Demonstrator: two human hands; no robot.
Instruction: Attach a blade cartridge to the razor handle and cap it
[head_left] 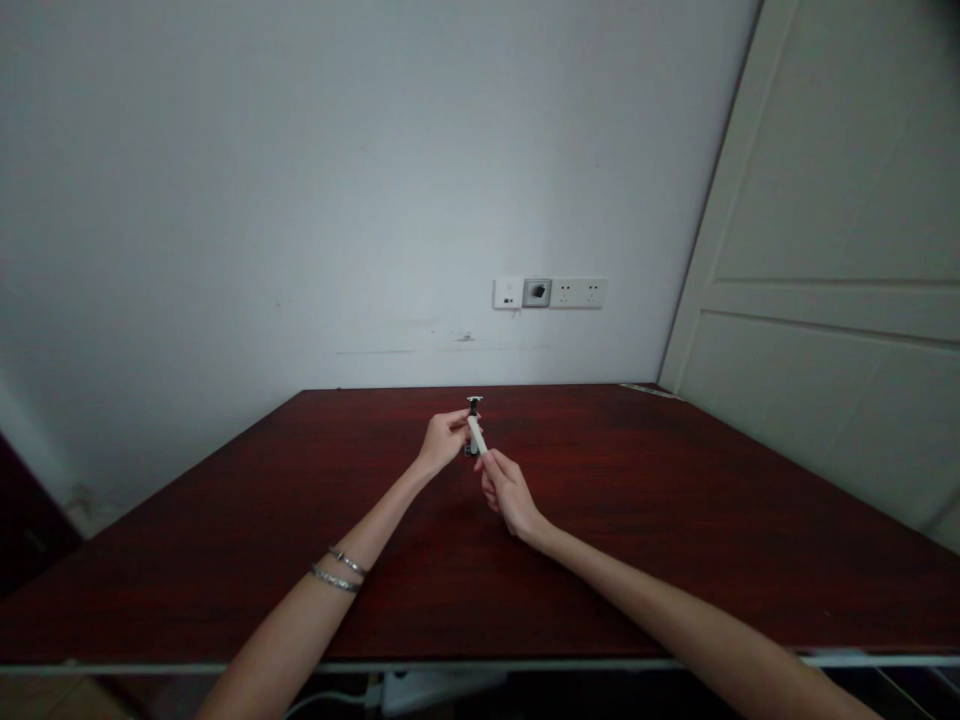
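A small black-and-white stand-like object (475, 402) with a flat, light top piece rises over the far middle of the table. My left hand (445, 437) pinches it from the left, just below that top. A slim white stick (478, 435) slants across the front of it, and my right hand (510, 488) is closed around the stick's lower end. Whether the stick is joined to the stand-like object or only touches it, I cannot tell. My fingers partly hide the lower part of the object, where some dark and metallic bits show.
The dark red wooden table (645, 520) reaches back to a pale wall (300, 200). Sockets and switches (564, 293) sit on the wall above its far edge. A white panelled door (840, 320) stands at the right. Under the front edge lies a white cable (330, 697).
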